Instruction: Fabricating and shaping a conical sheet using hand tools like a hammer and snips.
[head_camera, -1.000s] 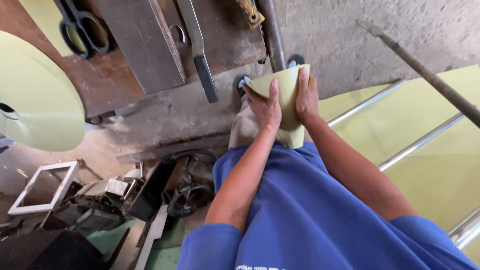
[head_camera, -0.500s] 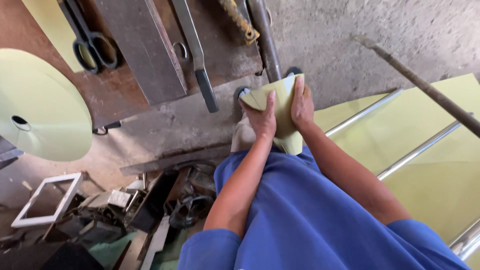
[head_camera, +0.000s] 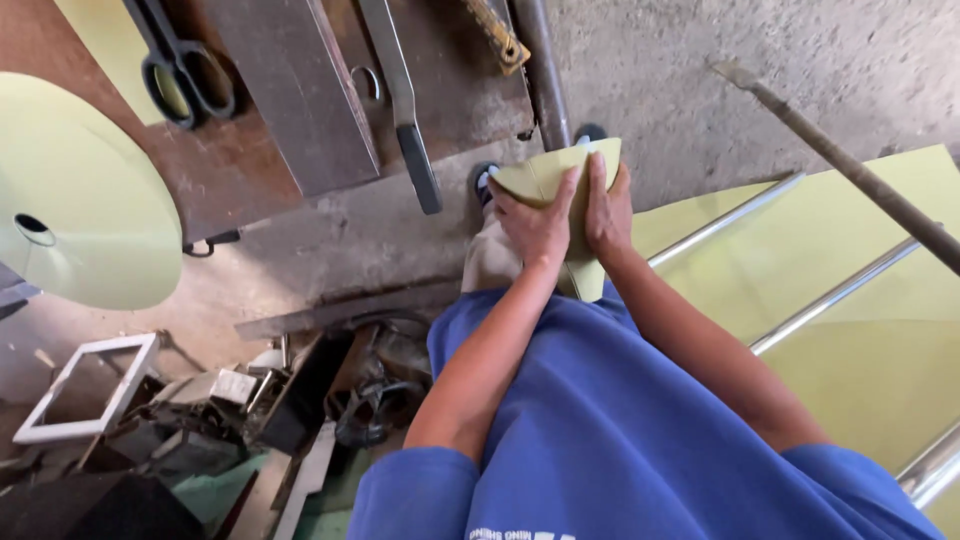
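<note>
1. Head view, left hand (head_camera: 535, 222): palm down and fingers spread flat on a folded pale yellow-green sheet (head_camera: 572, 215); the fingers press on it and are not curled around it.
2. Right hand (head_camera: 607, 208): laid flat just beside the left hand on the same folded sheet, fingers straight and close together, pointing to the far side; an open, pressing contact.
3. Folded sheet: lies over the person's knee at scene centre, its far corner near a dark steel post (head_camera: 541, 70) and its near tip hanging down by the blue shirt (head_camera: 640, 440).
4. Workbench (head_camera: 250, 175): rust-brown, far left. On it lie black-handled scissors (head_camera: 180, 65), a flat grey steel bar (head_camera: 295, 85) and a long lever with a black grip (head_camera: 405, 110).
5. Large pale yellow-green disc (head_camera: 75, 195): at far left, with a small hole off its centre.
6. Flat sheet of the same pale colour (head_camera: 860, 340): right side, crossed by shiny metal rods (head_camera: 830, 295).
7. Scrap pile (head_camera: 230, 410): near left on the floor, with a white square frame (head_camera: 85, 390) and dark metal pieces; no container with contents can be made out.
</note>
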